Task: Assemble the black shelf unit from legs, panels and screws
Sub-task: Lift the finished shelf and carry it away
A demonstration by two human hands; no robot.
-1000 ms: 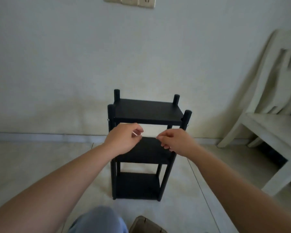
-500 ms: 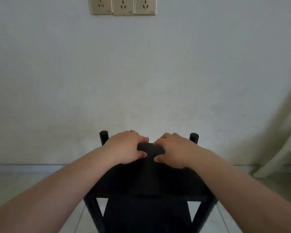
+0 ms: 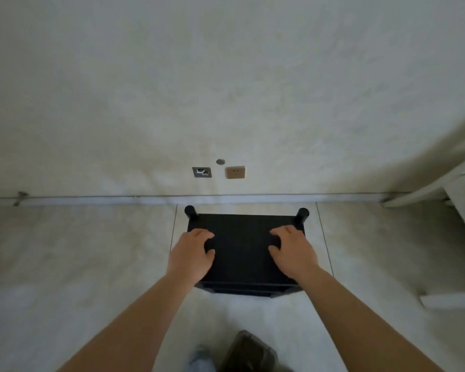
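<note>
Shelf unit (image 3: 242, 248), black, stands upright on the tiled floor (image 3: 78, 264) close to the skirting at the foot of the wall, seen from above. Only the top panel and the front edge of a lower part show.

Left to right: the far left leg (image 3: 190, 211) rises above the top panel at its far left corner. The left hand (image 3: 192, 255) lies on the left side of the panel, fingers curled with the tips on the surface, holding nothing that can be seen. The right hand (image 3: 293, 252) mirrors it on the right side, fingers likewise bent and pressing on the panel. The far right leg (image 3: 302, 214) stands at the far right corner.

Judgement: both hands bear down evenly, most likely to test steadiness or seat the top panel; the unit looks fully built.

Hidden or unclear: the two near legs are covered by the wrists, and the lower shelves lie under the top panel. No screws can be made out. On the wall, a socket (image 3: 235, 172) and an open wall box (image 3: 202, 172) sit low. A pale chair (image 3: 440, 189) is cut off at the right edge; a dark object (image 3: 249, 353) at the bottom edge cannot be identified.
</note>
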